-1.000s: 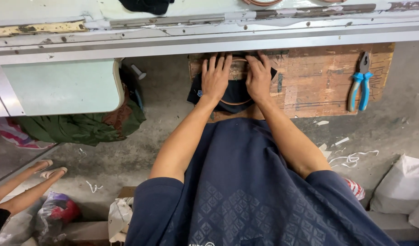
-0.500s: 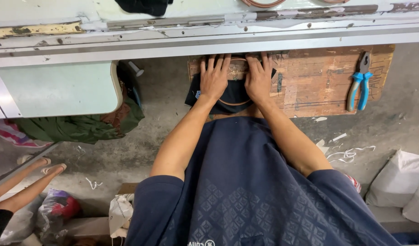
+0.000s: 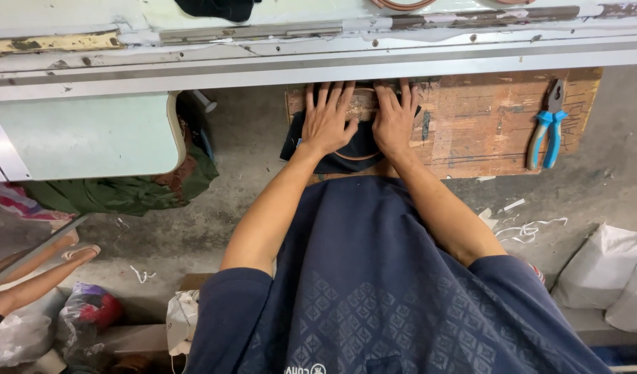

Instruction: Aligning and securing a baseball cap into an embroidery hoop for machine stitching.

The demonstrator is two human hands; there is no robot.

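Dark cloth [image 3: 332, 161] is pressed flat on a wooden board [image 3: 471, 131].
Left hand [image 3: 327, 125] and right hand [image 3: 393, 121] lie open, gripping nothing; slipping seems possible if pressure is uneven.

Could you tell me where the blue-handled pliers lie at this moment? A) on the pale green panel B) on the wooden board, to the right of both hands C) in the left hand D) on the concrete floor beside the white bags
B: the blue-handled pliers lie on the wooden board, apart from the right hand and the left hand, which press flat on a dark piece of fabric.
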